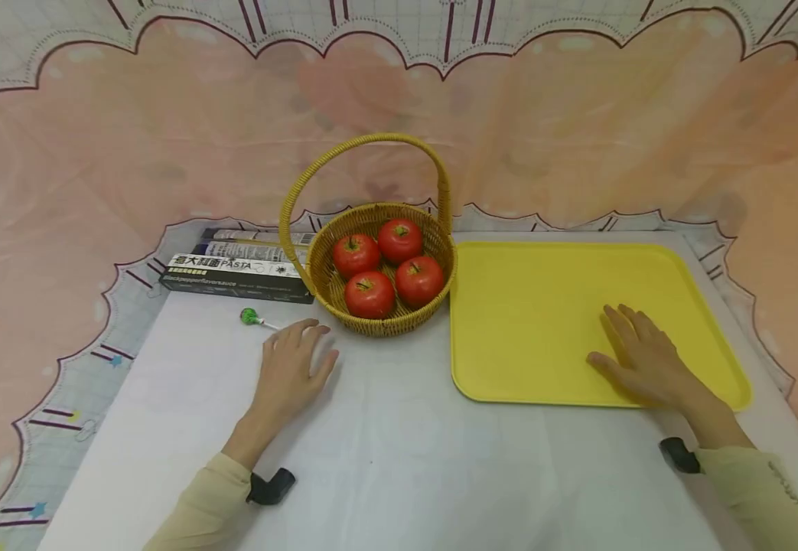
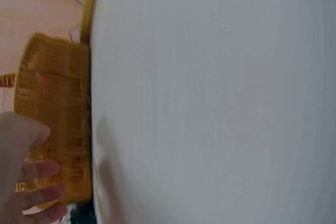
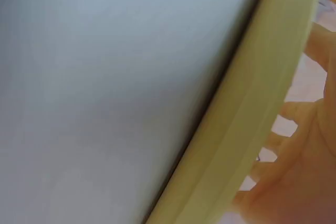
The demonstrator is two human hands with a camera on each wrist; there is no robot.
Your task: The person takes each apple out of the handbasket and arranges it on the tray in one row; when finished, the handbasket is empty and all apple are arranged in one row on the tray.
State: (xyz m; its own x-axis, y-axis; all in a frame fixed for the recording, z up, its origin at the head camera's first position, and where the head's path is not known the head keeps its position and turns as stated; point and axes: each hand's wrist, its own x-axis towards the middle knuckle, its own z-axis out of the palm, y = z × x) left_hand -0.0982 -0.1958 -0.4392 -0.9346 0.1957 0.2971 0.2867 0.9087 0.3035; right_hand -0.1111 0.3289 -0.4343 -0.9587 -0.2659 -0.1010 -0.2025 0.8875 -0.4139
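The left hand (image 1: 293,367) is positioned above the bench (image 1: 399,459), in front and to the left of the wicker basket (image 1: 386,327). Its grip is relaxed, with the thumb set apart from lightly bent fingers, and it holds nothing. The green lollipop (image 1: 249,316) lies just beyond this hand, its white stick directed toward the knuckles; contact between stick and hand cannot be determined. The basket stands upright at the rear of the bench, arched handle raised, and contains four red tomatoes (image 1: 369,295). The right hand (image 1: 646,367) is located over the right-hand portion of the yellow tray (image 1: 522,321), palm down. Its grip is extended, with the thumb spread away from the fingers, and carries no item; whether the fingertips contact the tray surface cannot be determined. The tray lies flat, immediately to the right of the basket. A black pasta box (image 1: 240,282) lies to the left of the basket, with further packages (image 1: 261,236) behind it. A patterned fabric (image 1: 543,130) forms the backdrop.
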